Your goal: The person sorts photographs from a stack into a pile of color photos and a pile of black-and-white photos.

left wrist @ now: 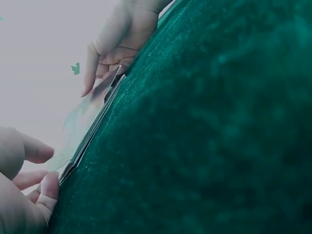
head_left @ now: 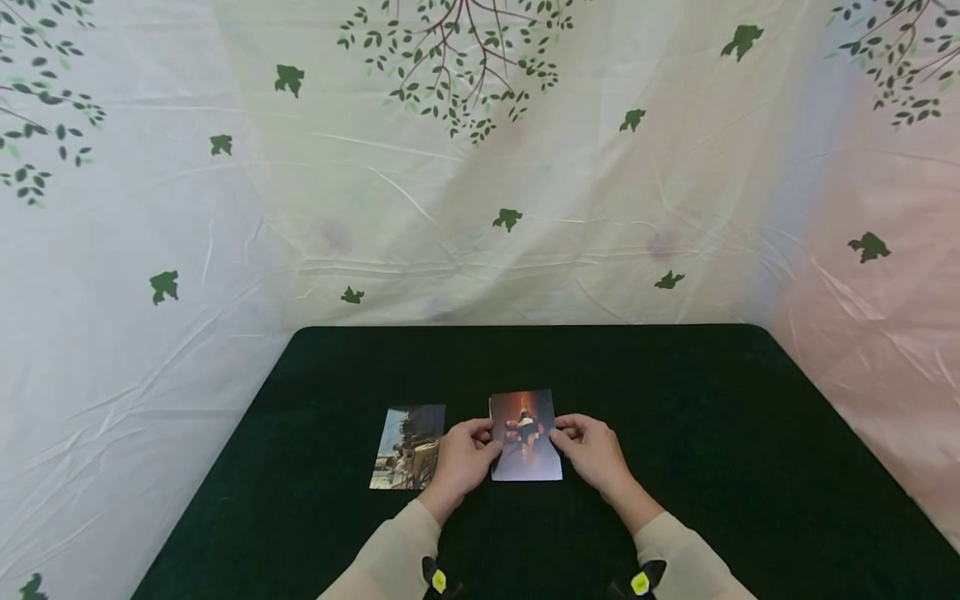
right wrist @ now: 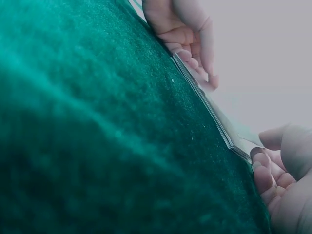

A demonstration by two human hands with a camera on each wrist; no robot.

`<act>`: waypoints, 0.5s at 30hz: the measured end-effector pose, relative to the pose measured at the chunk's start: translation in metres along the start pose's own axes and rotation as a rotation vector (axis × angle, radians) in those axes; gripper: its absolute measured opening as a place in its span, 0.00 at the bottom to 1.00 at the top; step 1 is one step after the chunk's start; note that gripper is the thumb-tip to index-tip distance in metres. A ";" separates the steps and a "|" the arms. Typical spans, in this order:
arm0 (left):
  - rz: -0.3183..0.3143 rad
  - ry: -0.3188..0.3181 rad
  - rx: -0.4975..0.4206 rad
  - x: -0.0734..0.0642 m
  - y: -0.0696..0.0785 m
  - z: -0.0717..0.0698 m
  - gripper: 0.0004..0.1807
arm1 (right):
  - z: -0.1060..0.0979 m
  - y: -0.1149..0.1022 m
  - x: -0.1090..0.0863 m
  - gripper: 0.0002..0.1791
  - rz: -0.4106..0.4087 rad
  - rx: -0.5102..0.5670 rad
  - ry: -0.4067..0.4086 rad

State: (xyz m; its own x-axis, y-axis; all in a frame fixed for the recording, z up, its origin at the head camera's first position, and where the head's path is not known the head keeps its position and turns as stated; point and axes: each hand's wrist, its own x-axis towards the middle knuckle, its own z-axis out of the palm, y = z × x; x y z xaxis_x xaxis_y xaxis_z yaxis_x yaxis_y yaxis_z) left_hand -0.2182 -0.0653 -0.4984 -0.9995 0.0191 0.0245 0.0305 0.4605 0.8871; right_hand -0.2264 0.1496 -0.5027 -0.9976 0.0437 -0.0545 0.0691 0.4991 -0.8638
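Observation:
A stack of picture cards (head_left: 527, 442) lies on the dark green cloth, its top card showing a figure against a purple and orange ground. At the stack's left edge my left hand (head_left: 463, 460) grips it between thumb and curled fingers. My right hand (head_left: 594, 454) pinches the top card at the right edge. In the left wrist view, that card's far corner stands slightly above the layered edges of the stack (left wrist: 95, 127). The right wrist view shows the stack (right wrist: 214, 114) from its near side. Another picture card (head_left: 397, 450) lies flat beside my left hand, partly overlapped by it.
The green cloth-covered table (head_left: 712, 450) has rounded far corners. Behind and around it hangs a pale curtain (head_left: 420, 192) printed with branches and green leaves. Dark bands with yellow markers (head_left: 439, 581) sit at both wrists, over light sleeves (head_left: 390, 554).

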 end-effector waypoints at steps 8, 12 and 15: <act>-0.030 0.069 -0.085 0.000 0.000 0.002 0.10 | 0.000 0.000 0.000 0.08 0.037 0.084 0.039; -0.052 0.081 -0.125 0.000 0.001 0.002 0.09 | -0.001 -0.002 -0.002 0.07 0.042 0.117 0.049; -0.069 0.084 -0.174 0.001 0.002 0.001 0.09 | -0.002 -0.003 -0.004 0.08 0.048 0.136 0.061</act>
State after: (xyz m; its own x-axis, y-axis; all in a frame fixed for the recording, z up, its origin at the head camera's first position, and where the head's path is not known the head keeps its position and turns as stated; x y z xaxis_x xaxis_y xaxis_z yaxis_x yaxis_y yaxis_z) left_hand -0.2187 -0.0636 -0.4975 -0.9964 -0.0848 -0.0070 -0.0320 0.2974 0.9542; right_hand -0.2231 0.1496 -0.4990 -0.9904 0.1190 -0.0702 0.1102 0.3736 -0.9210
